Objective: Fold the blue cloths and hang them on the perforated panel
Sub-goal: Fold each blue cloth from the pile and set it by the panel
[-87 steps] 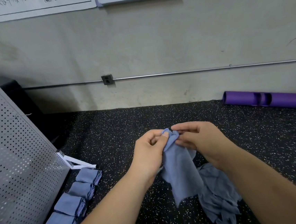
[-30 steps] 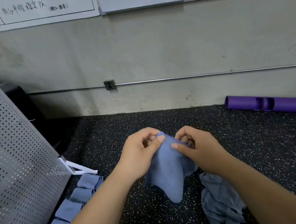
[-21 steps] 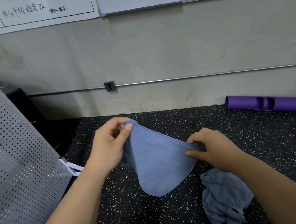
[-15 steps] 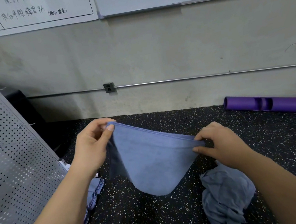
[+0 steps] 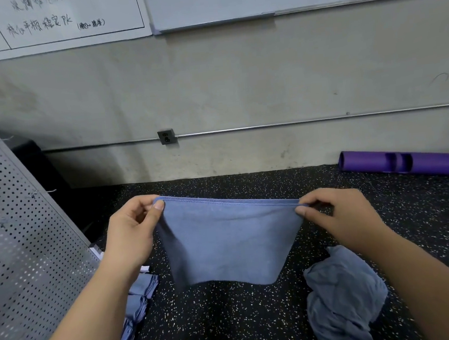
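Left hand (image 5: 130, 231) pinches the upper left corner of a blue cloth (image 5: 227, 240) between thumb and fingers; right hand (image 5: 340, 216) pinches the upper right corner likewise. Cloth hangs stretched between both hands at frame centre, above the speckled black floor (image 5: 232, 322). Crumpled cloths (image 5: 342, 295) lie heaped at lower right. Folded cloths (image 5: 137, 299) sit in a row at lower left, just beside the perforated panel (image 5: 20, 258), which leans along the left edge. Purple roller (image 5: 409, 163) lies by the wall at right.
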The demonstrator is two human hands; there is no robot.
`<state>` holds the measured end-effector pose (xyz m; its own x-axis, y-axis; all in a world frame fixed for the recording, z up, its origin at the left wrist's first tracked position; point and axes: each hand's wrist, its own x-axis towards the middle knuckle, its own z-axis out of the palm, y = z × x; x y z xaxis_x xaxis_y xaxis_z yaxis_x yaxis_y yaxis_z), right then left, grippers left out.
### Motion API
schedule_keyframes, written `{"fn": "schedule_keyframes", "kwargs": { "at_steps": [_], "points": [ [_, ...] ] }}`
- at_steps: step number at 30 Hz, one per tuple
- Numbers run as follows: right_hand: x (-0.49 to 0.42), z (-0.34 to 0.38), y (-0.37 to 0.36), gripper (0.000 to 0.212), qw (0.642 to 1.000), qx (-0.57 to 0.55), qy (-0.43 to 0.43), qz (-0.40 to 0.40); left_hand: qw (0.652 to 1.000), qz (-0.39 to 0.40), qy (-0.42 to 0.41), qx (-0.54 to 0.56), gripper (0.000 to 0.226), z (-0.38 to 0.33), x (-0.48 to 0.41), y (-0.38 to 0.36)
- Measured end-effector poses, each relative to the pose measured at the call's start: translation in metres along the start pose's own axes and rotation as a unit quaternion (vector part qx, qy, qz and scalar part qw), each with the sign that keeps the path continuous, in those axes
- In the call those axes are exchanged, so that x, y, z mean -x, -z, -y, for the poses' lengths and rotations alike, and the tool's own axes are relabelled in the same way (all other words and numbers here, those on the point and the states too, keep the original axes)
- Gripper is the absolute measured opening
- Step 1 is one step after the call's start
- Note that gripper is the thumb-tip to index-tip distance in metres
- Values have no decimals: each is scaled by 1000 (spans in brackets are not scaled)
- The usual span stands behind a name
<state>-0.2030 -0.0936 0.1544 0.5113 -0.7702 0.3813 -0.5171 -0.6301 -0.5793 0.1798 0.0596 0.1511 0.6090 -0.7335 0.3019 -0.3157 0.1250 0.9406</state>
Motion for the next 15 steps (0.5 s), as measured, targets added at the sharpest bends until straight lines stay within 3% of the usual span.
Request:
{"fn": "schedule_keyframes", "kwargs": {
  "at_steps": [9,11,15],
  "points": [
    [-6,5,3,24,973,-213,-71,-58,1000,6,20,-5,7,0,2,-2],
    [-8,4,6,27,970,-220,-86,-59,1000,6,28,-1,7,2,1,-2],
    [-10,2,5,12,970,-198,-131,-60,1000,-4,25,4,8,2,2,-7]
  ]
}}
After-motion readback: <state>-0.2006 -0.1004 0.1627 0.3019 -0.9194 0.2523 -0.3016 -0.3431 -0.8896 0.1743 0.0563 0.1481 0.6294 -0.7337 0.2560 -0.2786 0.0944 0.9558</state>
